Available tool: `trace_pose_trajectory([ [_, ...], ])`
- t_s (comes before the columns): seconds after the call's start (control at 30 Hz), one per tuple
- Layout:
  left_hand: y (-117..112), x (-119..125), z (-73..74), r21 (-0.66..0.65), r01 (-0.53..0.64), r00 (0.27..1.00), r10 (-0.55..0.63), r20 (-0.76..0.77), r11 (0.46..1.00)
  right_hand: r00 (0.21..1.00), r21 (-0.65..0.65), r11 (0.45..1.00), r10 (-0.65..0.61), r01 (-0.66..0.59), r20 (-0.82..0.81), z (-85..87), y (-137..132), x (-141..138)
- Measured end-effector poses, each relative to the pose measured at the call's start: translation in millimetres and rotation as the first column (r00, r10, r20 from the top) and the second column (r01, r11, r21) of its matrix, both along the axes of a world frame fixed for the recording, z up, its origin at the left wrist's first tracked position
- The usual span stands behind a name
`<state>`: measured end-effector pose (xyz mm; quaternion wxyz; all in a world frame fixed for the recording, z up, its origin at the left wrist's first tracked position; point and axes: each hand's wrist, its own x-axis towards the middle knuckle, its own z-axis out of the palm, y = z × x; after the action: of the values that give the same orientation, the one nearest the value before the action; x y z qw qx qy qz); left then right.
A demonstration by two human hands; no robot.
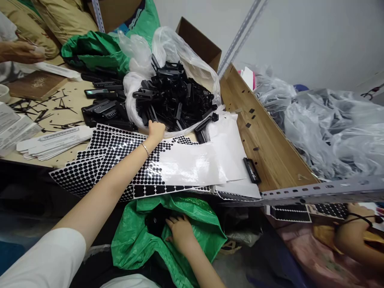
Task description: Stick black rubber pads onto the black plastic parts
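Observation:
Stretched forward, my left hand [156, 130] is closed at the near rim of a clear plastic bag [132, 94]. A long black plastic part [152, 113] sticks out from its fingers; the fingertips are hidden. More black plastic parts [172, 90] are heaped in that bag. Low in front of me, my right hand [181, 233] reaches into a green woven bag [132, 236]. Its fingers are outstretched beside dark contents [156, 221] that I cannot make out clearly. Sheets of black round stickers [120, 154] and white backing sheets [189, 164] lie under my left forearm and beside it.
Folded white paper pieces [57, 140] and a wooden board [37, 85] are on the table's left. A co-worker's hand [25, 52] shows at upper left, another person's arm [357, 228] at lower right. A metal rail [315, 192] and wooden panel [264, 136] border the right.

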<state>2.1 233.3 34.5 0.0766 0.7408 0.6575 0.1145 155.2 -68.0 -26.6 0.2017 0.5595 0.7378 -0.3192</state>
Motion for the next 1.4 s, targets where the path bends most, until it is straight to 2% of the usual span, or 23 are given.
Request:
trace_pose_trajectory([
  [0.1, -10.0, -8.5, 5.7, 0.033, 0.001, 1.0, -0.002, 0.027, 0.999, 0.997, 0.02, 0.999, -0.029, 0.028, 0.068, 4.7, -0.7, 0.5],
  [0.2, -21.9, -18.6, 13.3, 0.068, -0.041, 0.987, 0.03, 0.156, 0.997, 0.998, 0.029, 0.998, -0.048, 0.047, 0.033, 29.2, 2.5, 3.6],
  [0.27, -32.3, -25.6, 17.0, 0.079, -0.051, 0.967, 0.03, 0.255, 0.996, 0.994, 0.02, 1.0, -0.014, 0.016, -0.107, 49.3, 8.9, 3.9],
  [0.33, -45.3, -32.5, 17.3, 0.095, -0.034, 0.945, 0.001, 0.327, 0.995, 0.95, 0.05, 0.998, -0.01, 0.027, -0.313, 64.6, 20.9, 0.7],
  [0.4, -61.0, -38.0, 12.8, 0.116, -0.038, 0.889, -0.02, 0.457, 0.992, 0.883, 0.16, 0.976, -0.056, 0.146, -0.466, 70.8, 38.6, -6.3],
  [0.43, -69.6, -39.9, 8.9, 0.112, -0.061, 0.826, -0.013, 0.563, 0.992, 0.858, 0.236, 0.943, -0.088, 0.236, -0.506, 70.1, 49.1, -10.8],
  [0.47, -78.7, -41.0, 4.1, 0.08, -0.091, 0.724, 0.011, 0.69, 0.993, 0.84, 0.311, 0.896, -0.112, 0.316, -0.531, 67.2, 59.8, -15.6],
  [0.5, -88.2, -41.3, -1.4, 0.016, -0.108, 0.577, 0.049, 0.815, 0.994, 0.827, 0.364, 0.852, -0.131, 0.376, -0.546, 62.7, 70.2, -20.1],
  [0.57, -107.9, -40.0, -12.7, -0.152, -0.058, 0.192, 0.161, 0.968, 0.987, 0.834, 0.431, 0.799, -0.149, 0.418, -0.532, 51.6, 87.5, -27.5],
  [0.6, -117.5, -38.8, -17.9, -0.215, 0.004, 0.002, 0.215, 0.977, 0.977, 0.841, 0.447, 0.792, -0.15, 0.416, -0.519, 46.4, 93.5, -29.8],
  [0.63, -126.6, -37.4, -22.5, -0.248, 0.072, -0.157, 0.257, 0.954, 0.966, 0.847, 0.453, 0.793, -0.142, 0.407, -0.512, 41.9, 97.7, -31.2],
  [0.67, -134.8, -36.2, -26.4, -0.255, 0.139, -0.274, 0.284, 0.919, 0.957, 0.846, 0.451, 0.799, -0.129, 0.398, -0.518, 38.5, 100.0, -31.7],
  [0.7, -141.8, -35.0, -29.6, -0.245, 0.197, -0.35, 0.301, 0.887, 0.949, 0.835, 0.443, 0.804, -0.116, 0.397, -0.538, 36.2, 101.0, -31.4],
  [0.73, -147.3, -34.0, -32.2, -0.23, 0.248, -0.393, 0.314, 0.864, 0.941, 0.818, 0.431, 0.809, -0.103, 0.399, -0.565, 34.9, 101.0, -30.7],
  [0.83, -155.0, -31.5, -38.5, -0.198, 0.327, -0.451, 0.337, 0.826, 0.924, 0.775, 0.402, 0.819, -0.081, 0.41, -0.626, 34.7, 98.6, -27.7],
  [0.97, -154.0, -27.5, -48.0, -0.209, 0.258, -0.561, 0.322, 0.762, 0.943, 0.753, 0.377, 0.826, -0.084, 0.419, -0.652, 36.5, 96.7, -24.0],
  [1.03, -153.6, -26.1, -52.2, -0.22, 0.254, -0.572, 0.329, 0.751, 0.942, 0.681, 0.311, 0.829, -0.11, 0.465, -0.724, 38.1, 96.8, -20.9],
  [1.1, -154.2, -25.6, -54.4, -0.221, 0.278, -0.54, 0.343, 0.769, 0.935, 0.524, 0.209, 0.794, -0.156, 0.57, -0.837, 41.2, 97.3, -17.3],
  [1.17, -155.3, -25.5, -54.4, -0.219, 0.308, -0.488, 0.351, 0.799, 0.926, 0.324, 0.108, 0.71, -0.177, 0.696, -0.929, 45.9, 98.9, -14.9],
  [1.23, -156.1, -25.1, -53.3, -0.217, 0.332, -0.43, 0.352, 0.831, 0.918, 0.17, 0.04, 0.624, -0.15, 0.78, -0.974, 51.5, 102.2, -15.8],
  [1.3, -156.4, -23.6, -52.0, -0.226, 0.347, -0.361, 0.353, 0.863, 0.91, 0.097, 0.008, 0.593, -0.118, 0.805, -0.988, 55.6, 107.6, -20.7],
  [1.4, -156.5, -19.6, -51.5, -0.25, 0.348, -0.271, 0.353, 0.896, 0.903, 0.051, -0.029, 0.602, -0.115, 0.798, -0.992, 55.3, 118.4, -32.7],
])
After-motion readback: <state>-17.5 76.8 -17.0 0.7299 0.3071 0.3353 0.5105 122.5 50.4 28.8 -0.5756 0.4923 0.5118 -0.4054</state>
